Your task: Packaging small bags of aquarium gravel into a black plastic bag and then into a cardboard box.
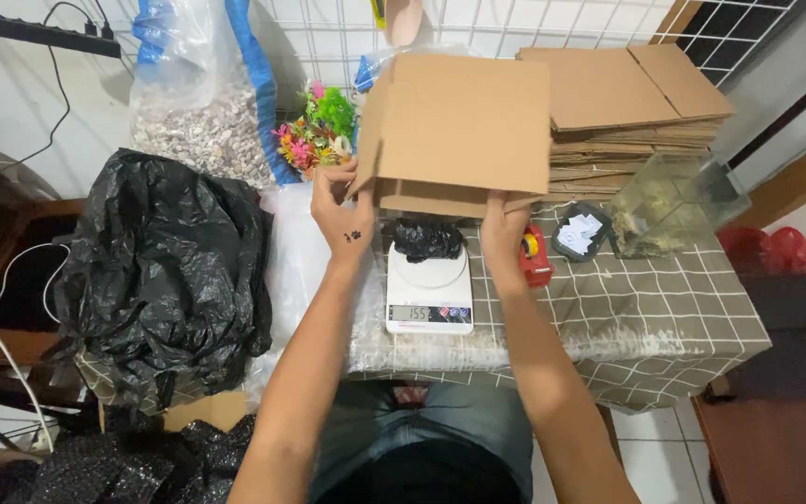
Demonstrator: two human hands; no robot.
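A: Where is the cardboard box (pixel 459 126)?
B: Held up above the white scale (pixel 429 289), which carries a small black bag (pixel 427 239); probably tilted so its flaps can be worked.
A: Fingers?
B: The left hand (pixel 340 207) pinches the left flap edge; the right hand (pixel 504 229) curls closed under the bottom flap. Flat cartons (pixel 632 112) are stacked behind.

Both forearms bare, no sleeves. Left hand (pixel 345 217) bears a small dark paw-print mark. Right hand (pixel 503 238) unmarked. Blue jeans (pixel 440 420) worn.
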